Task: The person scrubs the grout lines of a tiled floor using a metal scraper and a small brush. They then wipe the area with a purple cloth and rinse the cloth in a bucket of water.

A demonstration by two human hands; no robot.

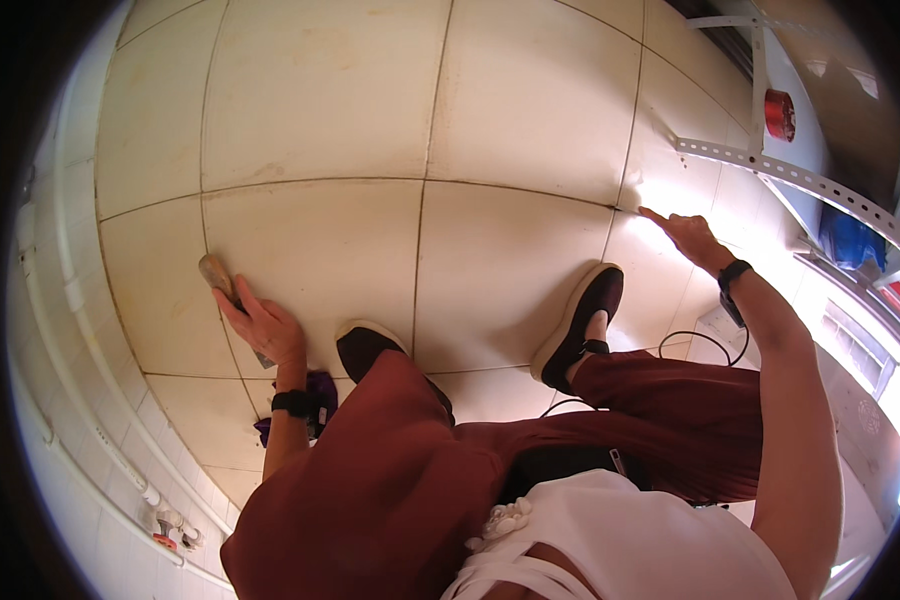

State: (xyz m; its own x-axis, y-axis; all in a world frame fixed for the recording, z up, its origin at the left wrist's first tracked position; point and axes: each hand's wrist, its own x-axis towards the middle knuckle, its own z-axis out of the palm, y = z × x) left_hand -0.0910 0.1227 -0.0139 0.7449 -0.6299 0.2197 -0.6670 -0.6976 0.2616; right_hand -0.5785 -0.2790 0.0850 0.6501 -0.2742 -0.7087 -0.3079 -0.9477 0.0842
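My left hand (268, 330) is closed around a scraper-like hand tool (216, 276) with a worn, wood-coloured handle. A bit of its grey metal end shows below the palm, low over the floor tiles (307, 262). Out to the right, my right hand (694, 238) is near the floor with its index finger stretched out. A thin, pale tool tip (627, 211) shows just beyond that fingertip, at a crossing of dark grout lines. Whatever part of it lies in the palm is hidden, and bright glare washes out the tiles there.
White pipes (82, 300) with a red-handled valve (165, 541) run along the left wall. At right stands a perforated metal shelf (810, 176) bearing a red tape roll (780, 115) and a blue bag (852, 237). A purple cloth item (321, 397) and a black cable (709, 337) lie near my legs.
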